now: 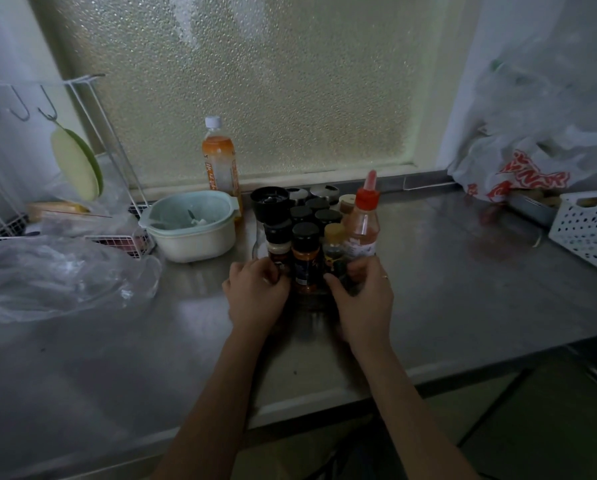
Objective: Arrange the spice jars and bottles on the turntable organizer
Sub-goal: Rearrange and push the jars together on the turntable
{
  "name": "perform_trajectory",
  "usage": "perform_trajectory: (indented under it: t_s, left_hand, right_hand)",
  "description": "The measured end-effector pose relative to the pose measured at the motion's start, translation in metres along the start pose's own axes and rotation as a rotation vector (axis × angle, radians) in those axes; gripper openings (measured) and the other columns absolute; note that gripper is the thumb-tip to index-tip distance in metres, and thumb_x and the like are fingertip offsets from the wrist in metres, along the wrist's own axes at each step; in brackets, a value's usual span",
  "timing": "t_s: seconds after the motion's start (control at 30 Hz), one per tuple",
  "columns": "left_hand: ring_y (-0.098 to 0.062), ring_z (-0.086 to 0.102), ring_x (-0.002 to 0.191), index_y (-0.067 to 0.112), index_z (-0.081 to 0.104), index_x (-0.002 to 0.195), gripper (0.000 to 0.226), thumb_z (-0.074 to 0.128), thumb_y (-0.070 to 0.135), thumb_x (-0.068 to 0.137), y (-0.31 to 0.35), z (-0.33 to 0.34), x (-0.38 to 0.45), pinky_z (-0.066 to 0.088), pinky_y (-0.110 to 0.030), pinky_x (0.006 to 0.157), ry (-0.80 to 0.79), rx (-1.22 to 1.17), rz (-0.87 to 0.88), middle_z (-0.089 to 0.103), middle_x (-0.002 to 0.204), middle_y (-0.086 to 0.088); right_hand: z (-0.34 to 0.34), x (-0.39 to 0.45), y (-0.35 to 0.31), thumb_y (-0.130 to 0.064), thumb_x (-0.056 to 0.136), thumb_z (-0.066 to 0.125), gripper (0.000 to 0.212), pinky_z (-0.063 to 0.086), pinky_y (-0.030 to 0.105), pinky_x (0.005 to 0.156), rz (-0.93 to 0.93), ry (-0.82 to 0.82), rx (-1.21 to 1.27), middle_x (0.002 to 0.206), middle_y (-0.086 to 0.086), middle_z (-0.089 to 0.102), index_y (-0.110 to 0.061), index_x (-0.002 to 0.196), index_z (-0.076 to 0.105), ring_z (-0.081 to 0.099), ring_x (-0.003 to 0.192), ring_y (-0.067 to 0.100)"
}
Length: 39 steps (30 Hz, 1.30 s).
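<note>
A tight cluster of spice jars [305, 237] stands on a turntable [307, 301] near the middle of the steel table [446, 271], just below the frosted window [255, 81]. Most jars have black caps; the front jar with an orange label [304, 259] stands upright between both hands. A jar with a yellow cap [334, 244] is just to its right, and a sauce bottle with a red nozzle [363, 223] stands at the right edge of the group. A taller black grinder [270, 204] rises at the back left.

The left hand [257, 296] curls around the jars on the left side of the cluster, its grip narrow and pressed against them. The right hand [363, 299] wraps the right side, fingers touching the base of the sauce bottle; whether it clamps one jar or only the rim of the turntable cannot be told.

Behind the cluster stands a drink bottle with orange liquid [219, 161]. Left of the jars sits a pale green bowl [189, 223], then a wire rack [82, 161] and clear plastic bags [58, 275]. At the far right lie a white perforated basket [588, 226] and a printed plastic bag [519, 171].
</note>
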<state>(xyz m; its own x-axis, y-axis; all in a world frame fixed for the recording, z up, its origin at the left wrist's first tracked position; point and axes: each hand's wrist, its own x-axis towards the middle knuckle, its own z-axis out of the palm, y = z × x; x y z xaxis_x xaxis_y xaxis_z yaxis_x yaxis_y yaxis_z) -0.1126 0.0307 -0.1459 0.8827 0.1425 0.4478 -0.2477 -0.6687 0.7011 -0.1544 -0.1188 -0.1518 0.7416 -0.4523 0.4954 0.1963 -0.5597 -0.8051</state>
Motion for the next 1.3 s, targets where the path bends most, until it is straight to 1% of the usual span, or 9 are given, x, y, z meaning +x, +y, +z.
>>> perform_trajectory:
  t_s: [0.1,0.2,0.33,0.47,0.6,0.7,0.8,1.03,1.3]
  left_hand:
    - [-0.021,0.045,0.080,0.021,0.040,0.054,0.027,0.058,0.030,0.071,0.005,-0.004,-0.002,0.040,-0.039,0.074,-0.037,-0.041,0.002,0.047,0.057,0.009]
    - [-0.021,0.047,0.077,0.018,0.046,0.061,0.019,0.053,0.035,0.067,0.006,-0.006,-0.004,0.037,-0.035,0.070,-0.055,-0.098,0.050,0.048,0.059,0.010]
    - [-0.019,0.048,0.070,0.012,0.054,0.066,0.036,0.045,0.047,0.065,0.007,-0.011,-0.008,0.033,-0.031,0.067,-0.069,-0.065,0.188,0.053,0.063,0.004]
    - [-0.022,0.054,0.066,0.015,0.056,0.068,0.034,0.049,0.048,0.067,0.011,-0.010,-0.014,0.036,-0.031,0.064,-0.103,0.014,0.323,0.061,0.062,0.001]
    - [-0.021,0.052,0.076,0.020,0.052,0.087,0.034,0.060,0.049,0.073,0.009,0.000,-0.016,0.027,-0.029,0.066,-0.131,0.205,0.418,0.066,0.080,0.001]
    - [-0.021,0.047,0.081,0.019,0.052,0.095,0.040,0.062,0.051,0.073,0.007,0.009,-0.012,0.029,-0.030,0.068,-0.170,0.259,0.413,0.065,0.092,-0.001]
    - [-0.028,0.051,0.090,0.014,0.054,0.097,0.033,0.062,0.042,0.080,0.002,0.016,-0.001,0.038,-0.034,0.075,-0.200,0.323,0.414,0.065,0.099,-0.008]
    - [-0.031,0.051,0.092,0.011,0.055,0.096,0.028,0.058,0.037,0.087,0.000,0.043,0.042,0.039,-0.038,0.079,-0.185,0.378,0.363,0.064,0.100,-0.014]
    - [-0.030,0.052,0.090,0.012,0.055,0.094,0.028,0.060,0.039,0.086,-0.024,0.061,0.100,0.040,-0.038,0.077,-0.142,0.398,0.335,0.064,0.096,-0.012]
  right_hand:
    - [-0.002,-0.004,-0.005,-0.037,0.078,0.072,0.032,0.051,0.037,0.074,0.002,-0.035,-0.015,0.092,0.001,0.059,-0.017,0.093,0.052,0.056,0.088,0.018]
    - [-0.006,-0.012,-0.011,-0.045,0.078,0.066,0.031,0.045,0.034,0.074,-0.218,-0.008,-0.194,0.093,-0.001,0.057,-0.020,0.090,0.053,0.049,0.089,0.016]
    - [-0.002,-0.021,-0.016,-0.030,0.084,0.064,0.020,0.047,0.037,0.072,-0.456,-0.324,-0.356,0.097,0.006,0.059,-0.017,0.099,0.061,0.053,0.090,0.025]
    - [-0.007,-0.014,-0.012,-0.017,0.086,0.065,0.012,0.046,0.038,0.070,-0.263,-0.220,-0.262,0.091,0.010,0.055,-0.009,0.082,0.057,0.051,0.088,0.026]
    - [-0.009,-0.009,-0.007,-0.017,0.087,0.063,0.008,0.049,0.037,0.072,-0.183,-0.191,-0.257,0.099,0.008,0.055,-0.012,0.086,0.056,0.052,0.090,0.022]
    - [-0.006,0.003,-0.006,-0.015,0.087,0.062,0.009,0.048,0.038,0.074,-0.167,-0.221,-0.249,0.101,0.010,0.055,-0.009,0.086,0.056,0.052,0.089,0.024]
    - [-0.001,0.017,-0.001,-0.013,0.087,0.063,0.010,0.045,0.036,0.071,-0.194,-0.241,-0.267,0.100,0.014,0.054,-0.005,0.085,0.056,0.052,0.088,0.026]
    - [0.027,0.072,0.010,-0.004,0.081,0.065,0.012,0.035,0.029,0.066,-0.166,-0.349,-0.225,0.092,0.011,0.053,-0.004,0.077,0.054,0.048,0.081,0.022]
    - [0.077,0.125,0.020,-0.007,0.077,0.070,0.023,0.045,0.039,0.071,-0.148,-0.420,-0.131,0.089,0.015,0.056,-0.013,0.069,0.049,0.053,0.079,0.027]
